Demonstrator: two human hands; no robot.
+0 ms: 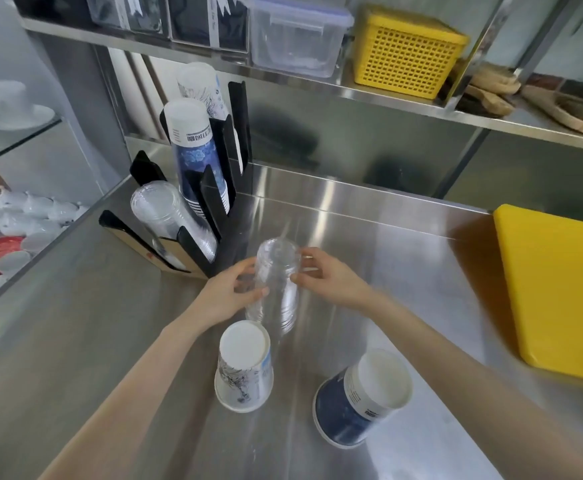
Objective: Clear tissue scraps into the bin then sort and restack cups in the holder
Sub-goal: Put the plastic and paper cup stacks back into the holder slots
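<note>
Now both hands hold clear cups [276, 285]; holder [210, 216] keeps stacks.

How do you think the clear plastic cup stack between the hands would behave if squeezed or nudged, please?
The clear plastic cup stack looks thin-walled, so probably light and flexible. The left hand and right hand hold it by the sides; it may slip. It stands tall and narrow, so likely tippy.
</note>
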